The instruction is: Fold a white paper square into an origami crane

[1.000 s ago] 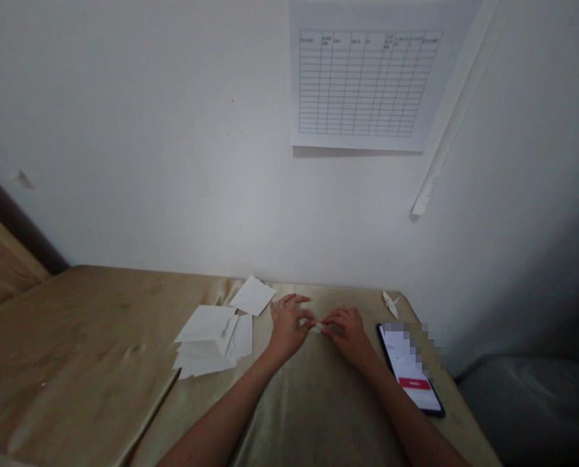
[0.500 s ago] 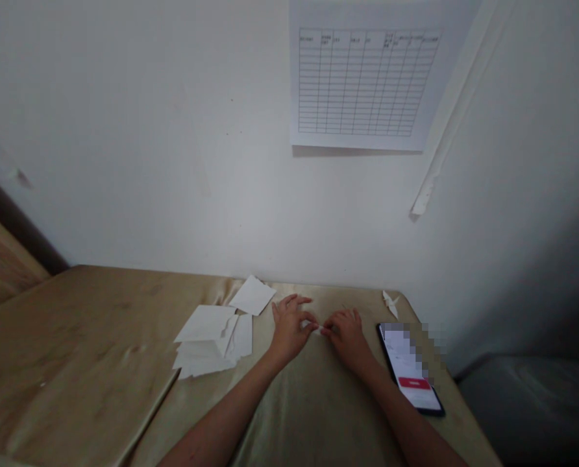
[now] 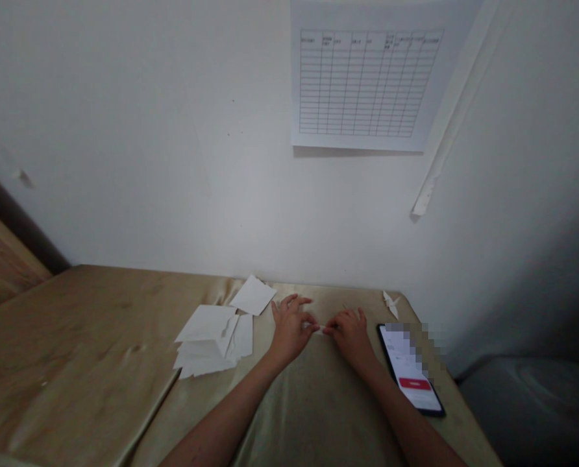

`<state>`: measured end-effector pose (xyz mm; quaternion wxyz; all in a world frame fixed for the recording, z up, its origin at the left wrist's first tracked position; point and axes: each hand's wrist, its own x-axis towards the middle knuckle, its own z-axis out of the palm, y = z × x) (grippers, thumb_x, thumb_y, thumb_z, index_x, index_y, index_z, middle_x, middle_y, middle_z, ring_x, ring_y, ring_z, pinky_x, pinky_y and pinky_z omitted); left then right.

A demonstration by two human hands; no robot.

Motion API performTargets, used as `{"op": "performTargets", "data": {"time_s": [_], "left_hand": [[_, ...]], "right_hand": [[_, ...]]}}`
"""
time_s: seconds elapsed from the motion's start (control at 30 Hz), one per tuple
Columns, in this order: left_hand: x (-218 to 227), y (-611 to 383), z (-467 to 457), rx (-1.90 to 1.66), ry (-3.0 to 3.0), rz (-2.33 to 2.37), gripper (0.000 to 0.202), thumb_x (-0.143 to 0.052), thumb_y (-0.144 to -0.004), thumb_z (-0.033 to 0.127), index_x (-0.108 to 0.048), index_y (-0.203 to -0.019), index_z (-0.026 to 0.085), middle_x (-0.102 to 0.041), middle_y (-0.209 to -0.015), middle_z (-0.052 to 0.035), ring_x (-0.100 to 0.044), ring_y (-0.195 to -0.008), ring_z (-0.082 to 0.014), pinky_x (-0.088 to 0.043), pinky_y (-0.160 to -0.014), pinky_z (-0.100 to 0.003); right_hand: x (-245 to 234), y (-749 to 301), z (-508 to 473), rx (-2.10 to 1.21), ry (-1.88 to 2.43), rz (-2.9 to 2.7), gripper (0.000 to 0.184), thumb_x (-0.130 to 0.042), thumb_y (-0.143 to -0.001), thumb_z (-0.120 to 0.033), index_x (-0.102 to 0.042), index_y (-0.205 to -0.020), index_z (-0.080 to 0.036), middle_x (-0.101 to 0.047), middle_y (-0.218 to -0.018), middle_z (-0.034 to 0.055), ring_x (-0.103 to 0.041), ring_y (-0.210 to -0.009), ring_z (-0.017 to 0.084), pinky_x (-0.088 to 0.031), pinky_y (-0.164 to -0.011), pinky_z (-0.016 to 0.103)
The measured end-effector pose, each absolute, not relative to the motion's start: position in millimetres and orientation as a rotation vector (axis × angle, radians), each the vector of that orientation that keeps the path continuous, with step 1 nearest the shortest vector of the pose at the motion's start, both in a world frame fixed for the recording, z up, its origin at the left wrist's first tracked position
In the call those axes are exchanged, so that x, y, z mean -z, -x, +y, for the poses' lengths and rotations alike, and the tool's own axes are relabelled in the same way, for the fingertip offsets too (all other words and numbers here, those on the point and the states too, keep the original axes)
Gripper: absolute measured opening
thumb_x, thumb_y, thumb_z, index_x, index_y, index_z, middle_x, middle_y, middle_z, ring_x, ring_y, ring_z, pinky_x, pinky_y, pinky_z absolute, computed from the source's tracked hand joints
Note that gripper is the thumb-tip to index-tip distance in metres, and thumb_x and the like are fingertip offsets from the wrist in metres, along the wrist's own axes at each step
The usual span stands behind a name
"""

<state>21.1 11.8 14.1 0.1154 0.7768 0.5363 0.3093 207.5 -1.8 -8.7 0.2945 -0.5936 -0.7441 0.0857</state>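
Observation:
Between my two hands is a small folded piece of white paper [image 3: 320, 330], mostly covered by my fingertips. My left hand [image 3: 291, 327] pinches its left end with thumb and index finger, the other fingers spread. From the other side my right hand [image 3: 348, 332] pinches the right end, its remaining fingers loosely curled. Left of my left hand lies a loose pile of white paper sheets [image 3: 206, 324], with one square sheet [image 3: 253, 295] behind it. A folded paper crane [image 3: 391, 303] rests near the far right corner of the table.
A phone [image 3: 411, 370] with a lit screen lies right of my right forearm. Shiny tan cloth [image 3: 99, 337] covers the table, which meets a white wall [image 3: 172, 162]. A printed table sheet [image 3: 362, 84] hangs on the wall. A dark rounded object [image 3: 528, 402] stands beyond the right edge.
My right hand has shifted very slightly, its fingers a little more raised. Both hands keep their pinch on the small paper, and the things around them have stayed put.

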Motion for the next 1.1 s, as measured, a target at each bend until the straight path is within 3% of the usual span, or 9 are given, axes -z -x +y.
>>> {"op": "performTargets", "data": {"time_s": [0.27, 0.53, 0.83, 1.1], "left_hand": [[-15.5, -20.0, 11.4, -0.909, -2.252, 1.561, 0.006, -0.082, -0.076, 0.026, -0.078, -0.075, 0.03, -0.064, -0.134, 0.0015, -0.038, -0.138, -0.0342, -0.006, -0.117, -0.07], [-15.5, -21.3, 14.8, -0.91, -2.193, 1.585, 0.007, -0.084, -0.073, 0.03, -0.078, -0.072, 0.029, -0.064, -0.134, 0.0, -0.038, -0.137, -0.0342, -0.01, -0.117, -0.068], [-6.6, -19.7, 19.0, -0.872, -2.198, 1.583, 0.005, -0.083, -0.076, 0.029, -0.078, -0.076, 0.031, -0.064, -0.135, 0.0009, -0.038, -0.137, -0.0336, -0.012, -0.115, -0.069], [-13.6, -17.6, 18.7, -0.89, -2.178, 1.614, 0.008, -0.085, -0.073, 0.034, -0.079, -0.075, 0.03, -0.067, -0.131, 0.0007, -0.042, -0.134, -0.0325, -0.018, -0.115, -0.063]], "right_hand": [[10.2, -208.7, -2.2, -0.174, 1.579, -1.968, 0.011, -0.068, -0.088, -0.025, -0.071, -0.078, -0.023, -0.073, -0.088, 0.002, -0.061, -0.102, 0.023, -0.013, -0.115, 0.056], [7.9, -208.1, -1.1, -0.118, 1.61, -1.926, 0.014, -0.07, -0.086, -0.023, -0.07, -0.072, -0.022, -0.072, -0.085, 0.0049, -0.059, -0.1, 0.025, -0.025, -0.109, 0.05], [9.9, -202.5, -4.4, -0.147, 1.468, -2.003, 0.008, -0.066, -0.09, -0.026, -0.075, -0.091, -0.027, -0.071, -0.096, 0.0042, -0.057, -0.105, 0.023, -0.026, -0.11, 0.049], [3.0, -202.9, -8.2, -0.13, 1.506, -1.978, 0.017, -0.058, -0.088, -0.012, -0.068, -0.079, -0.022, -0.07, -0.088, 0.0029, -0.058, -0.102, 0.022, -0.019, -0.114, 0.051]]}}
